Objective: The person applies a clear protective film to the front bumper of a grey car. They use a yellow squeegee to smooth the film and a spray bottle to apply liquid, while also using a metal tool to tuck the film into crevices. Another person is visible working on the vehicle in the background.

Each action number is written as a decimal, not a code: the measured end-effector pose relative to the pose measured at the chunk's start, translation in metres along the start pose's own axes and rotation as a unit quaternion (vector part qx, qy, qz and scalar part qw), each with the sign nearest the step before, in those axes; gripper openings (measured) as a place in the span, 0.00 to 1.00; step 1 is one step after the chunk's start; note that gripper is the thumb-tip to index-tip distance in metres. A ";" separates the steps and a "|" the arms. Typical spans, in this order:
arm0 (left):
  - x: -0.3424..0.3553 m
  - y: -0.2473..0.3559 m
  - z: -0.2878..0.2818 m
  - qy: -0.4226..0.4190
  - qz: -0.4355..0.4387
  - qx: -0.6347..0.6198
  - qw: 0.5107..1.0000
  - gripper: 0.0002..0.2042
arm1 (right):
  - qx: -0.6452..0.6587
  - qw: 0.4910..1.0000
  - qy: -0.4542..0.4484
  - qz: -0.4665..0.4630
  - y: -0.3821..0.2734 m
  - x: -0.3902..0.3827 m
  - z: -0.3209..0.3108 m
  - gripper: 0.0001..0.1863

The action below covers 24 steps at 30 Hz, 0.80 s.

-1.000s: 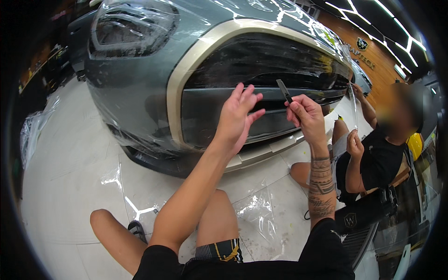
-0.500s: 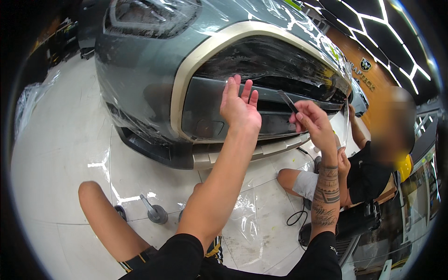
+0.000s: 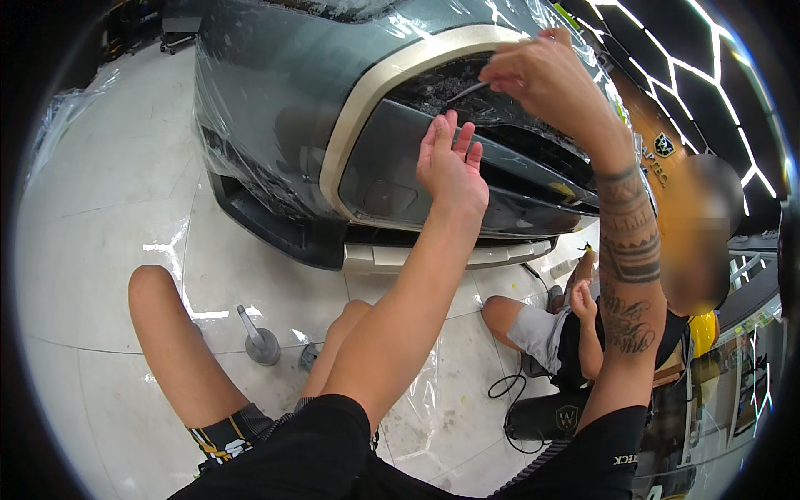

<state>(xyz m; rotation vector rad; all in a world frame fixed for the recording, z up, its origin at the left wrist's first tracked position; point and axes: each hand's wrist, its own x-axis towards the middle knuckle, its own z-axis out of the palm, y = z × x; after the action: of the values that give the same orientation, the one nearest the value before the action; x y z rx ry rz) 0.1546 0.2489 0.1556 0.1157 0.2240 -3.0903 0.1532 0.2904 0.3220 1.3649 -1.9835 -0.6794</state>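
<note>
A teal car front wrapped in loose clear film has a beige trim around a dark grille panel. My right hand grips a thin dark knife high on the grille, its blade angled down-left toward the glossy, smeared surface; whether it touches is unclear. Just below it, my left hand is open, palm up, fingers slightly curled and apart, fingertips close to the panel. I cannot tell if they touch it.
A co-worker sits at the right beside a black cylindrical bag and loose cable. A grey handled tool stands on the tiled floor by my knees. Crumpled film lies far left, a wooden wall behind.
My right hand with the knife has risen and turned over toward the upper grille. My left hand has turned palm up and shifted right. The view has shifted, and the co-worker's hands are lower.
</note>
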 end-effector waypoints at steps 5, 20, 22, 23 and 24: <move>0.000 0.011 -0.002 0.027 -0.001 0.085 0.996 0.15 | -0.094 0.992 -0.079 -0.009 -0.026 0.042 -0.003 0.04; 0.004 0.024 -0.001 0.032 0.002 0.169 0.985 0.13 | -0.107 0.984 -0.139 -0.031 -0.025 0.067 0.005 0.06; 0.003 0.024 -0.001 0.035 -0.002 0.176 0.984 0.13 | -0.111 0.984 -0.140 -0.024 -0.023 0.065 0.009 0.06; 0.003 0.023 -0.002 0.035 -0.002 0.179 0.983 0.13 | -0.113 0.985 -0.131 -0.025 -0.021 0.063 0.011 0.06; 0.003 0.022 -0.002 0.034 -0.002 0.182 0.983 0.13 | -0.116 0.985 -0.123 -0.025 -0.020 0.061 0.012 0.06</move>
<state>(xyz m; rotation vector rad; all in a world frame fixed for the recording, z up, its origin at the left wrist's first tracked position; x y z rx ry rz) 0.1531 0.2272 0.1505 0.2318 -0.3412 -3.0970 0.1401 0.2266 0.3123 1.2428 -1.9856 -1.1113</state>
